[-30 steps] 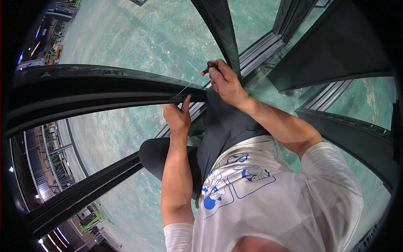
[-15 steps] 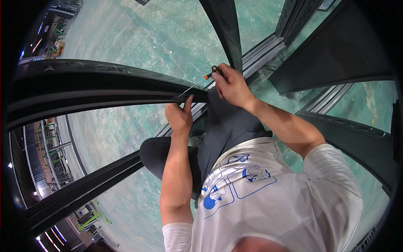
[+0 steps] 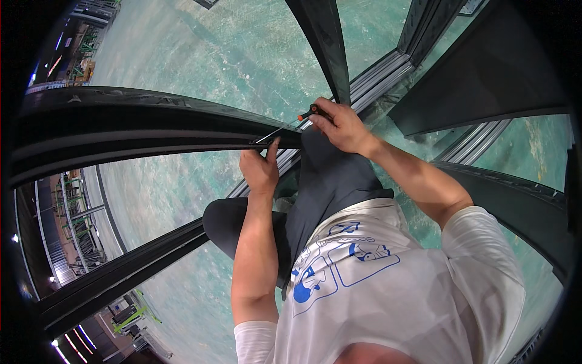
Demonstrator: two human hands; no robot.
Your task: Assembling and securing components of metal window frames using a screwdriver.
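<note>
My right hand (image 3: 344, 127) is closed around the handle of a screwdriver (image 3: 307, 114), which is black with an orange collar. Its thin metal shaft slants down to the left, and the tip meets the inner face of a long black frame profile (image 3: 151, 134). Right beside that tip, my left hand (image 3: 259, 170) grips the profile's lower edge, thumb raised against the face and the other fingers curled, partly hidden. A small dark fitting seems to sit in the profile at the tip, too small to make out.
Black and silver grooved track (image 3: 382, 76) runs diagonally past my knees. Another black upright (image 3: 324, 42) rises ahead, with a broad dark panel (image 3: 485, 79) at right. A black rail (image 3: 127, 267) crosses at lower left. Racks with green parts (image 3: 76, 212) stand beyond the green floor.
My right hand has shifted slightly right and down, tilting the screwdriver flatter, its tip still at the profile. My left hand has hardly moved.
</note>
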